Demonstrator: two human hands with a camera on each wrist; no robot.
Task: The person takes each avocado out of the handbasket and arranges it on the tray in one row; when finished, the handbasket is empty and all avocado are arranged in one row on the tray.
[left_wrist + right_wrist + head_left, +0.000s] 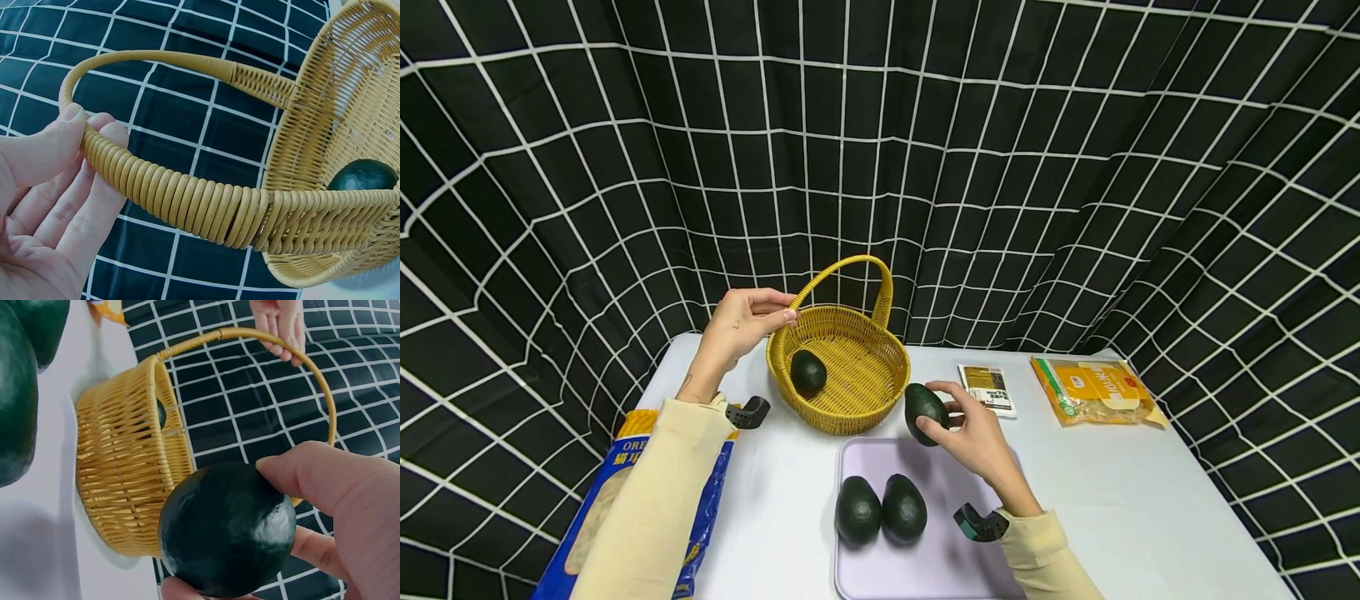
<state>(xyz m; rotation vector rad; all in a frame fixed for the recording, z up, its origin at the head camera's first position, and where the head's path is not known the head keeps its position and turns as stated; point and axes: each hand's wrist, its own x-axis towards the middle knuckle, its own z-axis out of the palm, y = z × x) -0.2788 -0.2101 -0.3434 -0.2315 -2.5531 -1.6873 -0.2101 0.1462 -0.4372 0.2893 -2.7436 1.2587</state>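
A yellow woven basket (pixel 850 417) with an arched handle stands on the table behind a pale purple tray. My left hand (pixel 739 325) pinches the basket's handle (pixel 169 197) between thumb and fingers on its left side. One dark green avocado (pixel 808 372) lies inside the basket at the left. In my right hand (pixel 976 433) I grip another avocado (pixel 228 528), held up over the tray's far edge, just right of the basket. Two more avocados (pixel 858 511) lie side by side on the tray (pixel 955 567).
A blue and yellow food bag (pixel 703 517) lies at the left, partly under my left sleeve. Behind my right hand is a small white and brown packet (pixel 988 387), with an orange food package (pixel 1097 392) farther right. A black curtain with white grid lines surrounds the table.
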